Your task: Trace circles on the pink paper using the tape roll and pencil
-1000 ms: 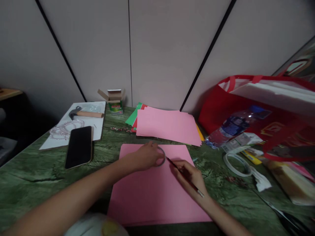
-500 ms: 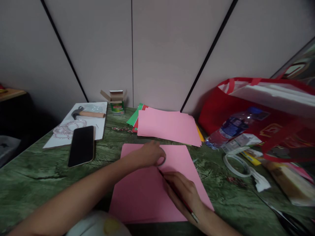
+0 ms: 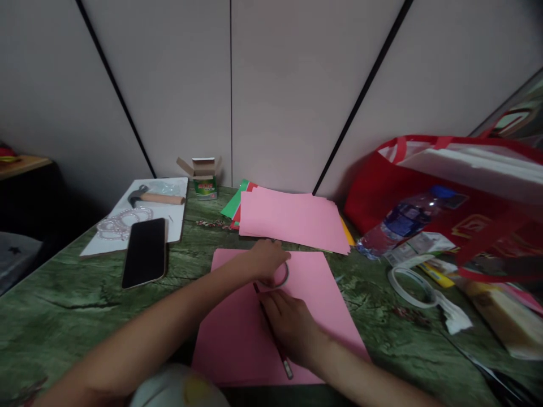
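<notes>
Pink paper sheets point(image 3: 237, 350) lie on the table in front of me. On their upper half rests a thin grey ring point(image 3: 287, 276), with pink paper showing through it. My left hand point(image 3: 269, 260) grips the ring from its left and top, holding it against the paper; its fingertips are partly hidden. My right hand point(image 3: 292, 322) is closed around a dark pencil point(image 3: 275, 342), with its tip at the ring's lower left edge, close beneath my left hand. The pencil's pale end points toward me.
Behind is a stack of pink sheets point(image 3: 292, 217). To the left are a phone point(image 3: 145, 251), a hammer point(image 3: 161, 198), bead strings point(image 3: 114, 225) and a small open box point(image 3: 206, 183). At right are a red bag point(image 3: 369, 175), a bottle point(image 3: 399, 223), a tape roll point(image 3: 394, 282) and scissors point(image 3: 500, 381).
My right hand and the pencil have moved left along the ring's lower edge, and the pencil stands at a different slant. My left hand has shifted its fingers over the ring's top.
</notes>
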Motion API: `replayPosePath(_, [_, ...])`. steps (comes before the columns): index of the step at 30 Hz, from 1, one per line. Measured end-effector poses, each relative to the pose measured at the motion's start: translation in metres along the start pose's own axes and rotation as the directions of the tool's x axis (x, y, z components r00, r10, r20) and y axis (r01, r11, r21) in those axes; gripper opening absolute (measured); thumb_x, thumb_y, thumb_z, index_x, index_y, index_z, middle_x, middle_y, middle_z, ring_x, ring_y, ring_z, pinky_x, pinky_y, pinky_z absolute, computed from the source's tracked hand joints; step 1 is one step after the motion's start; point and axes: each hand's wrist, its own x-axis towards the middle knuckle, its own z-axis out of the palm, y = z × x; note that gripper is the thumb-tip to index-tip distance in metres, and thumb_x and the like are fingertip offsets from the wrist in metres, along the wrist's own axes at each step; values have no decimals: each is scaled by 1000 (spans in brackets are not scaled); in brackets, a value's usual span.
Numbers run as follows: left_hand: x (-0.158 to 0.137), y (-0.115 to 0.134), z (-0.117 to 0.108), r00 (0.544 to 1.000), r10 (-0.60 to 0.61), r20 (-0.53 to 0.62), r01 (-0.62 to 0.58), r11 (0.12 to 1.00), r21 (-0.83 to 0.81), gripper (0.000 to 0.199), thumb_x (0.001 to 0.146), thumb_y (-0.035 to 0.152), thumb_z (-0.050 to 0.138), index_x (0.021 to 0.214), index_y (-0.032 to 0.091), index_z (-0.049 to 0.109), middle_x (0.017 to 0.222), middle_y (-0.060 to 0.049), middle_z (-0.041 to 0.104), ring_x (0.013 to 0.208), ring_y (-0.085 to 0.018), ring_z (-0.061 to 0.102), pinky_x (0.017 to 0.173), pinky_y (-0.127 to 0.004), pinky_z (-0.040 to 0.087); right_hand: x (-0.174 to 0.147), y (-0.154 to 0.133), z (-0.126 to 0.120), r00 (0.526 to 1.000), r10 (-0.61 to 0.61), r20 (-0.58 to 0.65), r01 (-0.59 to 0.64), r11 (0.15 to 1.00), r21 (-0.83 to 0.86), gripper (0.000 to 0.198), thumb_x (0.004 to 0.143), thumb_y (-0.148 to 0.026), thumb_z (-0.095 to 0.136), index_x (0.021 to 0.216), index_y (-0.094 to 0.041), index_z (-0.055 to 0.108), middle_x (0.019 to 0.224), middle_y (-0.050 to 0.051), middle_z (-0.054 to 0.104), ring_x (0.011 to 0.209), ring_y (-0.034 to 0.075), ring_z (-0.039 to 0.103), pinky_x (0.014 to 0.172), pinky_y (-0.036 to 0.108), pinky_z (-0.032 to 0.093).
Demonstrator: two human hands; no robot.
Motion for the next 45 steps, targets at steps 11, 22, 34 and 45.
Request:
replayPosePath(11, [4, 0, 4, 1000, 2, -4, -2, 1000, 7, 53, 60, 28, 79, 108, 16, 60, 105, -16, 60, 89, -30, 61, 71, -38, 50, 29, -15, 3, 993, 11, 118, 9, 986, -166, 25, 74, 1, 49, 96, 0, 59, 79, 20, 65, 62, 24, 62, 45, 31, 44])
replayPosePath(22, [1, 2, 5, 1000, 9, -20, -9, 1000, 17, 49, 60, 26, 78, 104, 13, 62, 106, -17, 60, 89, -30, 61, 69, -37, 50, 1, -11, -6, 994, 15, 106, 0, 991, -137, 16, 79, 0, 50, 90, -8, 57, 65, 9, 61, 56, 20, 57, 41, 29, 35])
replayPosePath(34, [-3, 8, 3, 1000, -8, -11, 9, 997, 75, 29, 70, 15, 64, 98, 11, 62, 103, -16, 60, 89, -29, 60, 69, -36, 49, -42, 31, -26, 983, 181, 12, -182, 977, 115, 17, 89, -14, 41, 96, -16, 57, 73, 5, 66, 61, 16, 63, 53, 26, 46])
replayPosePath(45, [-7, -14, 6, 999, -21, -26, 16, 983, -184, 31, 71, 19, 68, 101, 17, 61, 105, -8, 62, 93, -22, 59, 73, -28, 46, -93, 67, -49, 971, 177, 160, -218, 930, 296, 67, 71, -52, 68, 124, -19, 43, 142, 18, 39, 135, 33, 29, 103, 53, 34])
